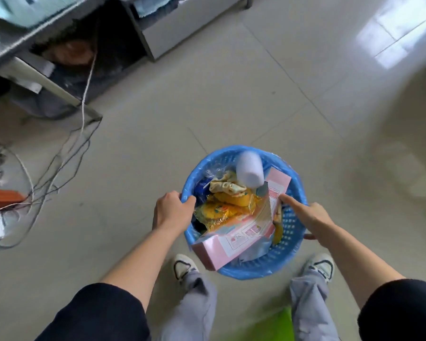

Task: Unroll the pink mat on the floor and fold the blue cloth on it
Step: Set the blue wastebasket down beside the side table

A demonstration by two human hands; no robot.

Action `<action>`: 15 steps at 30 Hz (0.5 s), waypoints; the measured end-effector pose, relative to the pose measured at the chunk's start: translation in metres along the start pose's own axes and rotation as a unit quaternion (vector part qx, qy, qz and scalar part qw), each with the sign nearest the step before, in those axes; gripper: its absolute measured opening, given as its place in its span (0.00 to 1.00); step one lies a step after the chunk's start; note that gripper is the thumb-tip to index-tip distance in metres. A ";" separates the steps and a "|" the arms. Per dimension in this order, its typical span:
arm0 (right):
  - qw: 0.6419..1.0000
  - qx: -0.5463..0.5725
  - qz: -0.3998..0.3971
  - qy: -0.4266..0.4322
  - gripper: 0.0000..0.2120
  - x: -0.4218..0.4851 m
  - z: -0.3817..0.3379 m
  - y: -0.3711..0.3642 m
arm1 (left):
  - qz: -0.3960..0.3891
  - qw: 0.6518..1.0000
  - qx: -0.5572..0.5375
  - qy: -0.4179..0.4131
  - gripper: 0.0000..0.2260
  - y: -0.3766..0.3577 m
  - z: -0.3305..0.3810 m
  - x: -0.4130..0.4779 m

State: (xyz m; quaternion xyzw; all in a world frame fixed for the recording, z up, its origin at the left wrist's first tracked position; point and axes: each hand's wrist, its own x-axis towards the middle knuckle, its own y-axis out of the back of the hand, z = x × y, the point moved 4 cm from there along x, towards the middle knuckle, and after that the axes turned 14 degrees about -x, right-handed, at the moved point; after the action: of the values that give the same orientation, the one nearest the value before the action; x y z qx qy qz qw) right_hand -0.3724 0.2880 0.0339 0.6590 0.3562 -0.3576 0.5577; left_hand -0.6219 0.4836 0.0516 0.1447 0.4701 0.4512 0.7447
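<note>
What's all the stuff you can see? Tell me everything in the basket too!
basket: one, blue, held above the floor
box: one, pink, long, in the basket
roll: one, white, at the basket's far side
yellow packets: several, in clear wrap, in the basket
cables: several, dark and white, floor at left
table: one, grey metal, top left
floor: pale tiles
shoes: two, white
left hand: on the basket's left rim
right hand: on the right rim, finger touching the box
</note>
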 end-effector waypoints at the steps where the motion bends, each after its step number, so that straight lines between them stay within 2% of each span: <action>1: 1.000 -0.011 -0.006 0.005 0.36 -0.007 -0.019 -0.021 | 0.004 1.000 -0.008 0.007 0.15 0.023 -0.017 0.009; 7: 0.993 -0.087 -0.040 0.070 0.32 -0.051 -0.139 -0.127 | 0.057 0.996 -0.035 0.060 0.14 0.146 -0.107 0.061; 12: 0.978 -0.145 -0.064 0.134 0.35 -0.080 -0.248 -0.198 | 0.129 0.986 -0.041 0.100 0.16 0.247 -0.162 0.110; 15: 0.971 -0.160 -0.076 0.162 0.35 -0.092 -0.313 -0.236 | 0.145 0.979 -0.047 0.135 0.15 0.300 -0.188 0.151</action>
State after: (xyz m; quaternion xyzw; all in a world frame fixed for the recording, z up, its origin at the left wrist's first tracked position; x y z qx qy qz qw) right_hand -0.5989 0.6206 0.0388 0.5814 0.5434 -0.2257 0.5619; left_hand -0.9160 0.7314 0.0610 0.1138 0.5186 0.5913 0.6070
